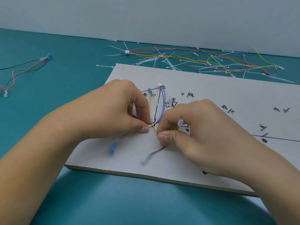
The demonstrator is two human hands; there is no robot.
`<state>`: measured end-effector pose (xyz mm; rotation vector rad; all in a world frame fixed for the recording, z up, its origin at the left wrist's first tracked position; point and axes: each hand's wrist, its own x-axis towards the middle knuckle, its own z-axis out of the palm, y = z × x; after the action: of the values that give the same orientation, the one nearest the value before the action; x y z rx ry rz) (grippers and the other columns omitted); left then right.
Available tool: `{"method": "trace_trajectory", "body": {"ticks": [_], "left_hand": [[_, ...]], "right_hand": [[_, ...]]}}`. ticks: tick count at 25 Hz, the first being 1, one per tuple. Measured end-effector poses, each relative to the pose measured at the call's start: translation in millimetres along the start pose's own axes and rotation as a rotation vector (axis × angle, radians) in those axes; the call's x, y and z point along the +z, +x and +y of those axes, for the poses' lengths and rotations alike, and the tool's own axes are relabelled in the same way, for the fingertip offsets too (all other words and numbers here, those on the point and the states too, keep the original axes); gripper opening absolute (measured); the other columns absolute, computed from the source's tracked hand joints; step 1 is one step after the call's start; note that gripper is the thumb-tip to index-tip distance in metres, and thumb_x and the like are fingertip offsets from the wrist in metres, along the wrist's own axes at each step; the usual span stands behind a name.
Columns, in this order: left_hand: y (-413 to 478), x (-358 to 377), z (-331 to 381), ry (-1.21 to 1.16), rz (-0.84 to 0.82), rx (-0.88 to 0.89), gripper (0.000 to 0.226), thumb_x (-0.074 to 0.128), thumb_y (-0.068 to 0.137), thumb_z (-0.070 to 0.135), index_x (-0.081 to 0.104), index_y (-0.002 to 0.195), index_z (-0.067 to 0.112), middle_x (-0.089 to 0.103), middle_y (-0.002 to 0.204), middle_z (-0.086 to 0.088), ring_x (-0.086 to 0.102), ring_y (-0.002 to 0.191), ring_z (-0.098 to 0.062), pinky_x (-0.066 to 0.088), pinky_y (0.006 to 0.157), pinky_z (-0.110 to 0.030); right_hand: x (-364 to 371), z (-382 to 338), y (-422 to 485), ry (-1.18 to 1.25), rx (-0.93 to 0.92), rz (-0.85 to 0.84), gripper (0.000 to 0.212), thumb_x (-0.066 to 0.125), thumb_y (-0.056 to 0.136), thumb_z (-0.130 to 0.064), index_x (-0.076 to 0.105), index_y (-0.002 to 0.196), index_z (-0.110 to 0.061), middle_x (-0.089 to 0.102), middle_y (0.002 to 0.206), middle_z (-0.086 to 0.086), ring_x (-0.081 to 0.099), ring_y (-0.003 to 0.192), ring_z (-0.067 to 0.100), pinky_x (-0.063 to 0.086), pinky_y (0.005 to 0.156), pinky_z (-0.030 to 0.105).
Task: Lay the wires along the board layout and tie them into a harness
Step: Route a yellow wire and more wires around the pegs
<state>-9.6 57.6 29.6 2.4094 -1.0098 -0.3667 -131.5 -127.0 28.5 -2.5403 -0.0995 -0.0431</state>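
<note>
Honestly, left hand (113, 114) pinches the wire bundle (163, 106) at its bend on the board (227, 88), right hand (194, 135) pinches the yellow wire (151, 109); loosen either and everything probably springs off the layout.

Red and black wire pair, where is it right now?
In the head view the red and black wire pair lies on the teal table at the far left, well clear of the board and the left hand.

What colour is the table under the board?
The table is teal, clearest in the head view.
</note>
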Motion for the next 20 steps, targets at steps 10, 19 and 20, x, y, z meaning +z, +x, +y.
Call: {"method": "trace_trajectory", "body": {"ticks": [10, 19, 20], "left_hand": [[0.5, -1.0, -3.6, -0.023, -0.044, 0.102, 0.013, 0.069, 0.076, 0.050, 0.074, 0.081, 0.040, 0.072, 0.082, 0.017, 0.067, 0.078, -0.005, 0.057, 0.071, -0.035], [-1.1, -11.6, -8.7, -0.145, -0.046, 0.147, 0.003, 0.077, 0.080, 0.037, 0.078, 0.079, 0.034, 0.071, 0.066, 0.009, 0.063, 0.061, -0.007, 0.050, 0.057, -0.017], [-1.7, -13.5, -8.9, -0.156, -0.049, 0.146, 0.004, 0.077, 0.078, 0.038, 0.078, 0.079, 0.034, 0.071, 0.064, 0.008, 0.061, 0.057, -0.006, 0.049, 0.055, -0.015]], "right_hand": [[-1.7, 7.3, 10.0, -0.087, -0.026, -0.129, 0.018, 0.072, 0.093, -0.027, 0.072, 0.075, -0.027, 0.068, 0.117, -0.027, 0.052, 0.127, 0.004, 0.027, 0.108, 0.030], [6.1, 14.0, 12.7, 0.011, -0.045, 0.004, 0.019, 0.064, 0.098, -0.020, 0.073, 0.108, -0.034, 0.075, 0.095, -0.014, 0.063, 0.101, 0.019, 0.043, 0.101, 0.040], [5.8, 13.4, 13.8, 0.012, -0.039, 0.004, 0.020, 0.064, 0.098, -0.019, 0.073, 0.109, -0.033, 0.075, 0.097, -0.012, 0.062, 0.102, 0.020, 0.042, 0.103, 0.043]]}}
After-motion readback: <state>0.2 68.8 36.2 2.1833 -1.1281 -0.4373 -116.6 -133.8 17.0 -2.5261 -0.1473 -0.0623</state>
